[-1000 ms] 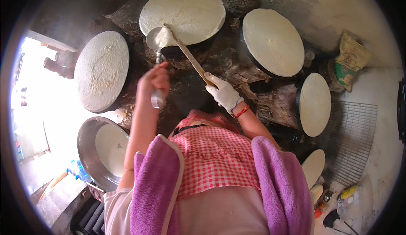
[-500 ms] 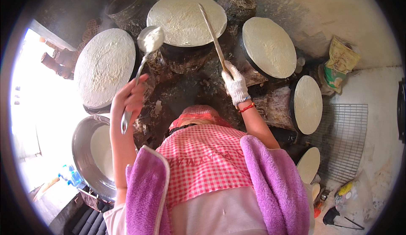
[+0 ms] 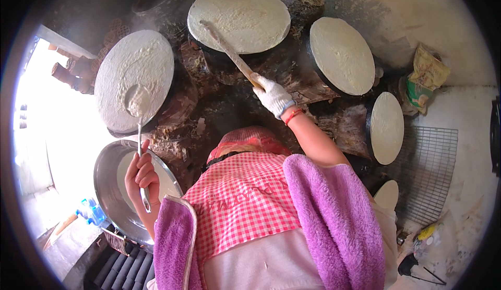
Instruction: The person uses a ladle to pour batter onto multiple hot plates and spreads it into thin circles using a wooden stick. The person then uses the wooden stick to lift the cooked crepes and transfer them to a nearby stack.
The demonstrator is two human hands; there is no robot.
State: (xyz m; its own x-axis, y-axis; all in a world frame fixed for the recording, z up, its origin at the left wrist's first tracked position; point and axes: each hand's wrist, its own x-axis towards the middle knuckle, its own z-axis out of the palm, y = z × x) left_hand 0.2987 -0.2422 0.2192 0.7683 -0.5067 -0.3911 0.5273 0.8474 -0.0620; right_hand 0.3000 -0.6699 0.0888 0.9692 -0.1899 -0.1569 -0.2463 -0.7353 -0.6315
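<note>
My bare left hand [image 3: 142, 174] is closed round the handle of a metal ladle [image 3: 137, 100]. White batter clings in the ladle's bowl, which is over the near part of the left round pan [image 3: 116, 71], covered with white batter. Whether the bowl touches that layer I cannot tell. Beneath my left hand is a large metal basin [image 3: 102, 188] holding white liquid batter [image 3: 163, 184]. My right hand [image 3: 272, 98], in a white knitted glove, grips a flat wooden stick [image 3: 229, 51]. Its far end lies over the left part of the batter-covered far middle pan [image 3: 248, 13].
More batter-covered round pans stand on the right: one at the far right [image 3: 342, 55], a right-hand one [image 3: 387, 128] and a near one [image 3: 387, 195]. A wire grid [image 3: 428, 170] leans at the right wall near a yellow-green sack [image 3: 427, 76]. Black cylinders [image 3: 122, 269] lie at lower left.
My left hand has come nearer, bringing the ladle from beside the far middle pan to the left pan. My right hand has shifted left, swinging the stick's tip across the middle pan leftward.
</note>
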